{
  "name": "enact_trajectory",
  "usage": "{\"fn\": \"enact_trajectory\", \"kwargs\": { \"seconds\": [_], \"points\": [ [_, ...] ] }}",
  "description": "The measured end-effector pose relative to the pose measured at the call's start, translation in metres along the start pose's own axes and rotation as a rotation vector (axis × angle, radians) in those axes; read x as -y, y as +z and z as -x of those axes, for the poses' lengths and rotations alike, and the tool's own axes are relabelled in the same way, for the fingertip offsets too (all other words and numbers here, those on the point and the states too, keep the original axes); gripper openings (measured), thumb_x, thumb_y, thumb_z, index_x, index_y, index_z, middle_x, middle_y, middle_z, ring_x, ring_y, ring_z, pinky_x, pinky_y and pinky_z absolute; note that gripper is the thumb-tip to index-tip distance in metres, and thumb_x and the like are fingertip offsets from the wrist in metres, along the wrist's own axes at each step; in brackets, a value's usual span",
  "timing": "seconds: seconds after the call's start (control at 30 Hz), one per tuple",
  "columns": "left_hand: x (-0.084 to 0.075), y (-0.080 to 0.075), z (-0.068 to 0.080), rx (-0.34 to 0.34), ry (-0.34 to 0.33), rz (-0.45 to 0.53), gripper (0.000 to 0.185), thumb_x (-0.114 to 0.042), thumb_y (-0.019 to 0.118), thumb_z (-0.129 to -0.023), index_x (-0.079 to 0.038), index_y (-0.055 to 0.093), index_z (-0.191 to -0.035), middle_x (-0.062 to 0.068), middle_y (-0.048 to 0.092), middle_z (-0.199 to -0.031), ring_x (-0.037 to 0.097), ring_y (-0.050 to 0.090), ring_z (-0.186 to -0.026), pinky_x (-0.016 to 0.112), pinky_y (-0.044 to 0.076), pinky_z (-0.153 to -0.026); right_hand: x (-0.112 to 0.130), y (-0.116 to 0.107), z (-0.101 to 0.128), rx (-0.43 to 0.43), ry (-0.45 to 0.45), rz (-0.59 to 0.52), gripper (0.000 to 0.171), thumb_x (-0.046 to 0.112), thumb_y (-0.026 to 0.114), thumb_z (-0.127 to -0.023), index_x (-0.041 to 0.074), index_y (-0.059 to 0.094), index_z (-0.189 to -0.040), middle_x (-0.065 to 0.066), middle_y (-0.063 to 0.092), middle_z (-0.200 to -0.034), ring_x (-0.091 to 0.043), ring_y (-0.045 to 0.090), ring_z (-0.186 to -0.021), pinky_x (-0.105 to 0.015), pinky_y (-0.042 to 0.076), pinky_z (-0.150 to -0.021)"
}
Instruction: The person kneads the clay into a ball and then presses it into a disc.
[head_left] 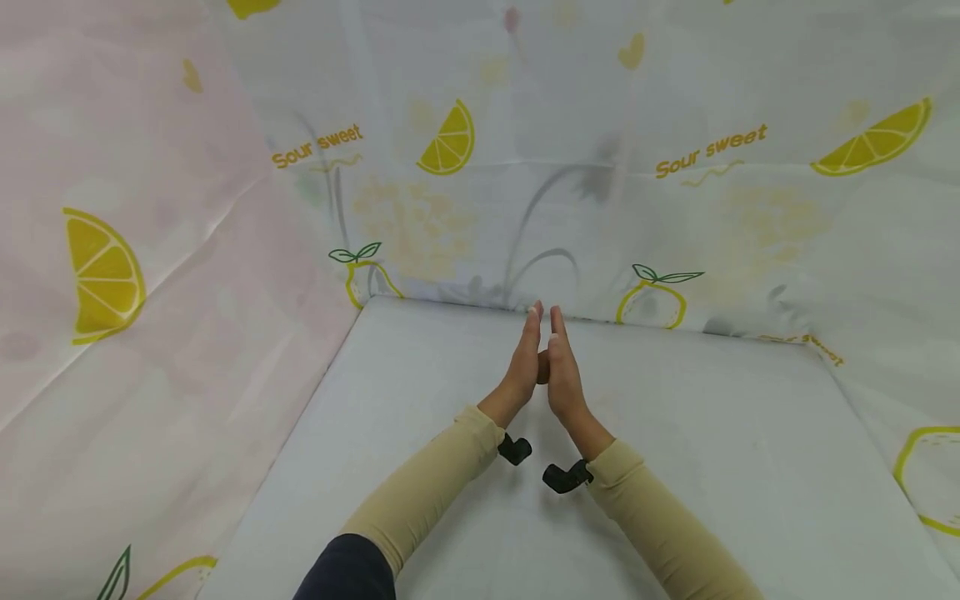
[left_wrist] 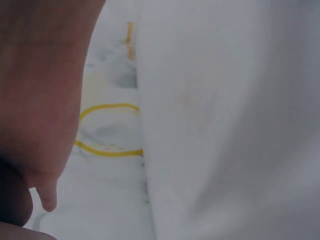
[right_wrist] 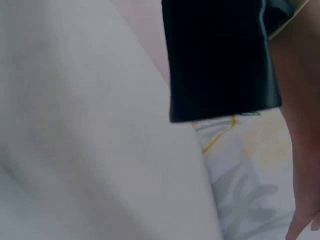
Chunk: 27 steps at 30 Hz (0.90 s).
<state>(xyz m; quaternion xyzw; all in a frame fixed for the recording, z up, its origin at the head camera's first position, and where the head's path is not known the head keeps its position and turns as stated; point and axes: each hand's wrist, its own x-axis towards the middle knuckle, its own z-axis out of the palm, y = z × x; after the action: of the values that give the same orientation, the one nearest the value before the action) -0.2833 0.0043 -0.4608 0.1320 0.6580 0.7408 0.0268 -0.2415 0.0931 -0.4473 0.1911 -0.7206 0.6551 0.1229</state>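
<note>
The object (head_left: pixel 542 372) is brown, right sleeve (head_left: pixel 663 525) beige, tabletop (head_left: pixel 750 433) white, and backdrop (head_left: pixel 315 67) printed with yellow lemon slices (head_left: pixel 452 142).

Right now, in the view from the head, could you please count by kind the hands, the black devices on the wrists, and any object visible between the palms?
Left hand and right hand: 2
Black wrist devices: 2
Brown object between the palms: 1
Total: 5

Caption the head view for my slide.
Left hand and right hand hold a brown object between flat palms over a white surface before lemon-print cloth.
</note>
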Motion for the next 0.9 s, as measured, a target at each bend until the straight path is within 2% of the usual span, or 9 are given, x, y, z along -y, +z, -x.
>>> {"fn": "enact_trajectory", "kwargs": {
  "seconds": [0.23,0.47,0.57,0.6,0.7,0.73,0.8,0.83,0.9],
  "points": [
    [0.003,-0.005,-0.002,-0.081,-0.024,-0.038,0.068,-0.051,0.019,-0.109,-0.011,0.019,-0.164,0.002,0.017,-0.169,0.017,0.01,-0.155,0.043,0.008,-0.125,0.012,0.006,0.002,-0.007,-0.036,-0.015,0.057,0.01,0.019,-0.107,-0.01,0.005,-0.158,-0.021,0.003,-0.168,-0.03,0.014,-0.152,-0.046,0.01,-0.124],
    [0.008,-0.005,0.001,-0.034,-0.041,-0.026,0.07,-0.053,0.015,-0.109,-0.011,0.013,-0.164,0.0,0.013,-0.169,0.013,0.015,-0.152,0.043,0.009,-0.124,0.023,0.007,-0.002,-0.057,-0.073,0.058,0.058,0.01,0.021,-0.106,-0.011,0.005,-0.158,-0.023,0.004,-0.168,-0.032,0.004,-0.156,-0.047,0.007,-0.125],
    [0.011,-0.003,0.004,-0.006,-0.049,-0.042,0.072,-0.056,0.011,-0.108,-0.012,0.009,-0.165,0.012,0.057,-0.135,0.013,0.048,-0.12,0.043,0.023,-0.118,0.024,0.004,-0.008,-0.067,-0.058,0.056,0.059,0.012,0.021,-0.107,-0.009,0.004,-0.159,-0.02,0.004,-0.168,-0.03,0.004,-0.156,-0.045,0.007,-0.125],
    [0.012,-0.002,0.004,0.002,-0.046,-0.044,0.072,-0.056,0.01,-0.108,-0.012,0.008,-0.165,0.013,0.061,-0.113,0.013,0.05,-0.102,0.043,0.027,-0.115,0.024,0.002,-0.01,-0.068,-0.048,0.051,0.059,0.014,0.021,-0.107,-0.008,0.004,-0.159,-0.019,0.003,-0.169,-0.029,0.003,-0.156,-0.045,0.008,-0.125],
    [0.013,0.0,0.007,0.034,-0.025,-0.055,0.072,-0.055,0.008,-0.108,-0.01,0.006,-0.164,0.016,0.061,-0.115,0.014,0.052,-0.108,0.043,0.026,-0.117,0.022,-0.003,-0.016,-0.071,-0.015,0.036,0.061,0.021,0.022,-0.109,-0.006,0.002,-0.16,-0.018,0.001,-0.169,-0.028,0.003,-0.156,-0.045,0.008,-0.125],
    [0.013,0.001,0.008,0.049,-0.014,-0.057,0.072,-0.054,0.008,-0.108,-0.009,0.005,-0.164,0.016,0.056,-0.136,0.014,0.049,-0.123,0.043,0.021,-0.12,0.021,-0.005,-0.019,-0.073,-0.001,0.033,0.062,0.021,0.022,-0.108,-0.005,0.001,-0.16,-0.017,0.001,-0.169,-0.028,0.003,-0.156,-0.045,0.008,-0.125],
    [0.011,0.003,0.01,0.077,0.006,-0.053,0.074,-0.055,0.009,-0.108,-0.007,0.005,-0.164,0.006,0.024,-0.167,0.013,0.022,-0.15,0.044,0.011,-0.124,0.019,-0.009,-0.023,-0.076,0.029,0.02,0.063,0.023,0.023,-0.108,-0.004,0.001,-0.161,-0.018,0.0,-0.169,-0.029,0.003,-0.156,-0.046,0.008,-0.125],
    [0.01,0.004,0.011,0.09,0.016,-0.052,0.075,-0.056,0.01,-0.108,-0.007,0.005,-0.164,0.003,0.004,-0.171,0.012,0.004,-0.154,0.045,0.005,-0.125,0.018,-0.011,-0.024,-0.079,0.046,0.017,0.063,0.023,0.023,-0.108,-0.004,0.001,-0.161,-0.017,0.0,-0.17,-0.029,0.003,-0.156,-0.046,0.007,-0.125],
    [0.008,0.005,0.012,0.111,0.026,-0.048,0.076,-0.057,0.011,-0.107,-0.007,0.004,-0.164,0.003,0.001,-0.171,0.016,-0.001,-0.155,0.046,0.003,-0.125,0.016,-0.015,-0.026,-0.086,0.081,0.019,0.062,0.021,0.023,-0.108,-0.003,0.002,-0.161,-0.017,0.001,-0.17,-0.029,0.003,-0.156,-0.046,0.006,-0.125]
  ]
}}
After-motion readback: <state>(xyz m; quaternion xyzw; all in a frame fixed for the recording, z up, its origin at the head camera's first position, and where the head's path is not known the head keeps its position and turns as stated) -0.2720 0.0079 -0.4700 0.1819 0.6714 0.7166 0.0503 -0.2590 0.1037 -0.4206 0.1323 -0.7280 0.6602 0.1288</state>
